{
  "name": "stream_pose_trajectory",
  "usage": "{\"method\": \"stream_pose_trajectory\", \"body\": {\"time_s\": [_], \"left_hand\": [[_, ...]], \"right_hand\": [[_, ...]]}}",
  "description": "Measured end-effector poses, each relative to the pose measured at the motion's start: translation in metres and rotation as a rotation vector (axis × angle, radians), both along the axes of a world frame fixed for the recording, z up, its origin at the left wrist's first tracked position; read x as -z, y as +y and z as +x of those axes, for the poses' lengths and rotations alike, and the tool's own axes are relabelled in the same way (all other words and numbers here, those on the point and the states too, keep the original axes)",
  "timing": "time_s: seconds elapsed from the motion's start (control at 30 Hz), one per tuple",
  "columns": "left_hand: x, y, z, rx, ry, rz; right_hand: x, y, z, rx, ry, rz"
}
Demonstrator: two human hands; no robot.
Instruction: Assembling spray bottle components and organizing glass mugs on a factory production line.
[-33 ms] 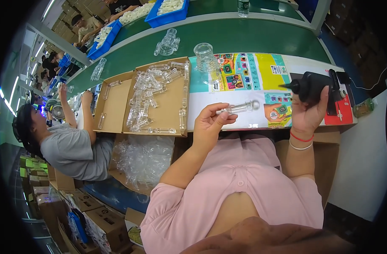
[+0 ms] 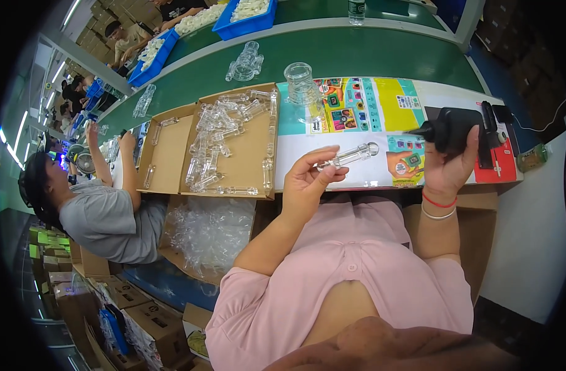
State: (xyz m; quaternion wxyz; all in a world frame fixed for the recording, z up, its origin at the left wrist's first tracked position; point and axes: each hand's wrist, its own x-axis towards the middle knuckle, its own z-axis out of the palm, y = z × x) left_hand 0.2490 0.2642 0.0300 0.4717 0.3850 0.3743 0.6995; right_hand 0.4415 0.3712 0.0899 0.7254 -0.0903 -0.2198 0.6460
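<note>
My left hand [image 2: 309,178] pinches one end of a clear plastic tube [image 2: 351,156] between thumb and fingers. The tube's rounded ball end points right, over the white part of the printed sheet [image 2: 363,143]. Off to the right, my right hand [image 2: 450,164] is wrapped round a black squeeze bottle [image 2: 451,130]. Its thin black nozzle points left, with a gap between its tip and the tube. To the left of my left hand, a shallow cardboard tray [image 2: 243,159] carries many similar clear tubes, heaped and lined along its edges.
A clear cup-like piece [image 2: 300,86] stands behind the sheet, another clear part [image 2: 246,62] on the green table [image 2: 369,52]. Blue bins [image 2: 244,23] with white pieces are farther back. A co-worker in grey [image 2: 107,213] sits left, by a box of clear plastic bags [image 2: 205,235].
The tube's ball end has tipped slightly upward in my left hand. The bottle's nozzle has shifted a little left and down.
</note>
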Motion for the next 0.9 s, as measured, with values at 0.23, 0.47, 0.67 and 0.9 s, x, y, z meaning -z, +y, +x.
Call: {"method": "stream_pose_trajectory", "body": {"time_s": [0.23,0.47,0.67,0.9], "left_hand": [[-0.015,-0.019,0.002,0.0,0.011,-0.052],[-0.01,-0.02,0.0,-0.165,0.321,0.23],[-0.012,-0.022,0.0,-0.162,0.312,0.275],[-0.012,-0.024,0.0,-0.179,0.351,0.339]], "right_hand": [[-0.006,-0.03,-0.016,0.03,-0.515,0.265],[-0.005,-0.044,-0.015,0.228,-0.832,0.612],[-0.004,-0.049,-0.013,0.223,-0.92,0.661],[-0.006,-0.055,-0.012,0.242,-0.937,0.684]]}}
